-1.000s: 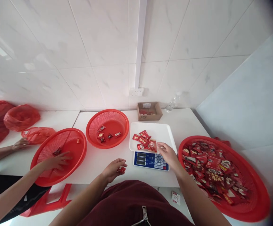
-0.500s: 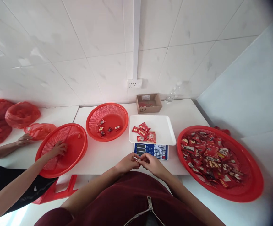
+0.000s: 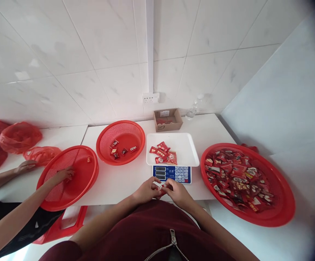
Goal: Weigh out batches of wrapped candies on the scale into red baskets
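Note:
My left hand [image 3: 145, 190] and my right hand [image 3: 175, 191] meet at the table's near edge, in front of the scale's keypad [image 3: 171, 174]. Both pinch a small red-and-white candy wrapper [image 3: 161, 188] between their fingertips. The scale's white tray [image 3: 186, 150] carries a few red candy packets [image 3: 163, 153]. A wide red basket [image 3: 282, 210] full of red packets lies to my right.
A round red basket [image 3: 120, 142] with several candies sits behind the left of the scale. A co-worker's hand [image 3: 63, 174] reaches into another red basket [image 3: 67, 177] at left; the other hand [image 3: 24, 166] rests by red plastic bags [image 3: 20, 137]. A cardboard box [image 3: 168, 120] and a bottle [image 3: 192, 111] stand at the wall.
My right hand left the scale tray and came back to join my left hand at the table edge; both now pinch the small wrapper. The co-worker's hand shifted inside the left basket.

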The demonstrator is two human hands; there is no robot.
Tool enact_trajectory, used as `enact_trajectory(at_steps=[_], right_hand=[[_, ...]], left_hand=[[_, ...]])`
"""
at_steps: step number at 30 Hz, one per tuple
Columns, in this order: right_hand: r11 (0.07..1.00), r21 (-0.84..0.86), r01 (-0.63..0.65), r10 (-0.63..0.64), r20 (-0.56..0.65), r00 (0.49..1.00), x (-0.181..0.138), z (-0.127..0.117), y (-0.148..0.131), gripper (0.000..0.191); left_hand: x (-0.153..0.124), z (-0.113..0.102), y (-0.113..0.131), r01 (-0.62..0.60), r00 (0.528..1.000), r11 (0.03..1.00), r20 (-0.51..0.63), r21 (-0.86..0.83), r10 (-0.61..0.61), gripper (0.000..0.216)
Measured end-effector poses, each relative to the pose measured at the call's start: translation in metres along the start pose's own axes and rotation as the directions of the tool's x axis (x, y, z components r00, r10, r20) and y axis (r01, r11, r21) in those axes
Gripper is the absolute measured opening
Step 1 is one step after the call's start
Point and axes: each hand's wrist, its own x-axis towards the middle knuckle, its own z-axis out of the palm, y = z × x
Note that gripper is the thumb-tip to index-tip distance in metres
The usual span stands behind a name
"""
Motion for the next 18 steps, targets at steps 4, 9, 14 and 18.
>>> enact_trajectory(at_steps=[4, 9, 14, 18], right_hand=[[0.999, -0.038, -0.029, 0.024, -0.124, 0.992, 0.001, -0.019, 0.006, 0.022], [0.978, -0.080, -0.193, 0.130, -0.493, 0.860, -0.013, -0.089, 0.046, 0.032], [0.889, -0.141, -0.435, 0.190, -0.752, 0.632, -0.039, -0.154, 0.095, 0.034], [0.826, -0.318, -0.466, 0.025, -0.805, 0.593, -0.042, -0.158, 0.123, 0.038]], left_hand=[[0.002, 0.002, 0.009, -0.002, 0.999, 0.998, -0.033, 0.058, 0.004, 0.047], [-0.005, -0.010, 0.015, 0.022, 0.991, 0.993, -0.132, 0.119, -0.006, 0.037], [-0.013, -0.022, 0.015, 0.080, 0.984, 0.982, -0.169, 0.173, -0.050, 0.036], [-0.012, -0.023, 0.014, 0.108, 0.986, 0.974, -0.148, 0.197, -0.080, 0.043]])
